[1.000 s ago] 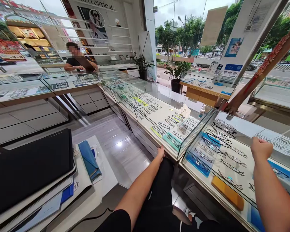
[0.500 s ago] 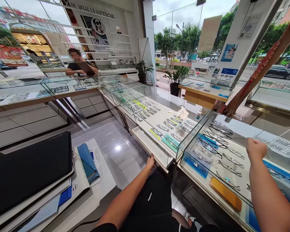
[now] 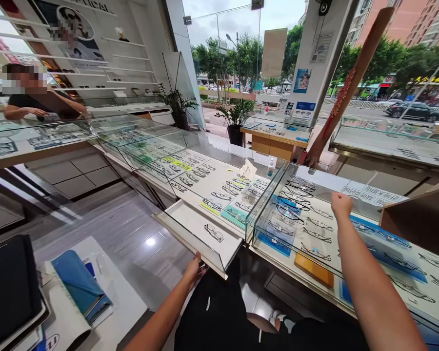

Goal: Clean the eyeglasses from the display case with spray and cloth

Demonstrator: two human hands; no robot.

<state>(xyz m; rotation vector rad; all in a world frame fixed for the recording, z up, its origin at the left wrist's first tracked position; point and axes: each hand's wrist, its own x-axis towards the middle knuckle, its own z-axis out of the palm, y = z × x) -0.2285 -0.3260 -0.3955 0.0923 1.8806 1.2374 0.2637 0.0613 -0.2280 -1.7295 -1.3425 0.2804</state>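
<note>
My left hand [image 3: 193,269] is closed on the front edge of a pulled-out, glass-fronted display drawer [image 3: 175,214], near its right corner. One pair of glasses [image 3: 214,232] lies on the drawer's white floor. Its fingers are partly hidden by the edge. My right hand [image 3: 341,204] is closed in a fist at the glass top of the display case [image 3: 325,187] on the right, and nothing shows in it. Under that glass are rows of eyeglass frames [image 3: 317,235] and a mustard-yellow case [image 3: 313,269].
At lower left, a blue glasses case [image 3: 78,280] and a black laptop-like slab [image 3: 10,292] lie on a white surface. A small spray bottle [image 3: 270,167] and a crumpled cloth [image 3: 248,169] stand on the counter glass. Another person [image 3: 44,100] sits behind the far-left counter.
The drawer has slid out toward me with my left hand on it, and the glasses inside now show. My view has turned right. My right hand stays closed at the case top.
</note>
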